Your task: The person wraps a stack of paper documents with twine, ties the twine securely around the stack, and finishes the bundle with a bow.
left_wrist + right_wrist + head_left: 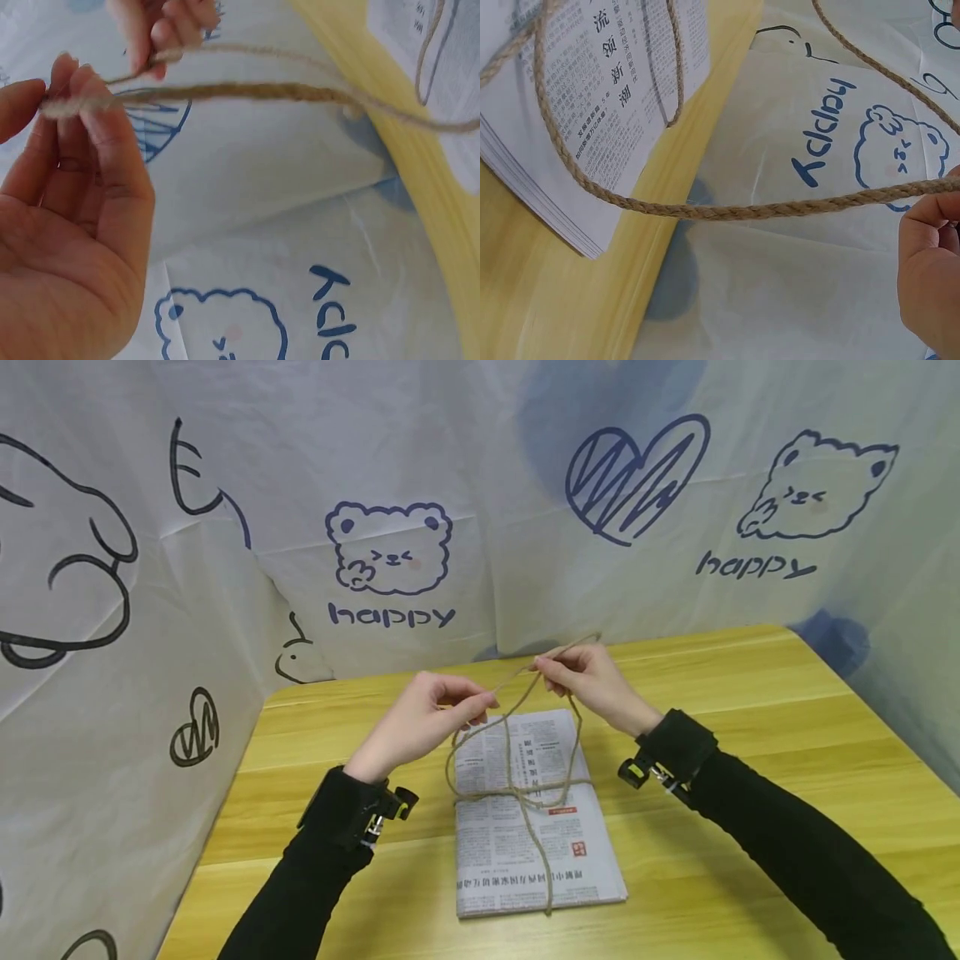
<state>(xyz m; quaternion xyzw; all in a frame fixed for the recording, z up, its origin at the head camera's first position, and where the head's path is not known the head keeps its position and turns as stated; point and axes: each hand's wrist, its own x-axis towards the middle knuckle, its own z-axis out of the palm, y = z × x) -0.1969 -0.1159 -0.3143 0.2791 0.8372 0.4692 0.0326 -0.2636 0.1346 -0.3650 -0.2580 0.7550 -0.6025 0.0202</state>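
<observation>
A folded stack of newspapers (498, 864) lies on the table with brown twine (489, 793) crossed over its top. Above the stack's far edge, my left hand (422, 717) pinches a strand of the twine between thumb and fingertips. To its right, my right hand (596, 683) pinches the twine too, a short end sticking out past the fingers. Between the hands the strands cross in the air, and loops hang down to the stack. The left wrist view shows the left hand (82, 225) near, its thumb and fingertips at the twine (247, 92).
The yellow wood-grain table (360, 877) reaches out on both sides of the stack. Behind it and along its left side hangs a pale cloth (465, 435) printed with bears, hearts and the word "happy". A black cuff with a small camera sits on each wrist.
</observation>
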